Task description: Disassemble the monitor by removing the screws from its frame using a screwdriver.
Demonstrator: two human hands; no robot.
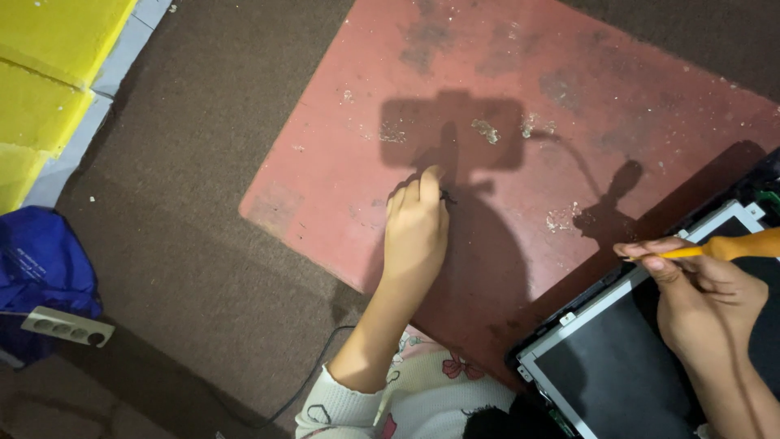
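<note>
Head view: left hand pinches a tiny dark screw-like piece against the worn red board on brown carpet. Right hand grips an orange-handled screwdriver over the opened flat screen panel.

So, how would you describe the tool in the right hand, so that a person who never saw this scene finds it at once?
Start from the big red mat on the brown carpet and go to its lower right corner, where an opened flat panel with a pale metal frame lies. Above it, the right hand grips a screwdriver. Its bright orange handle is the only orange thing there.
</note>
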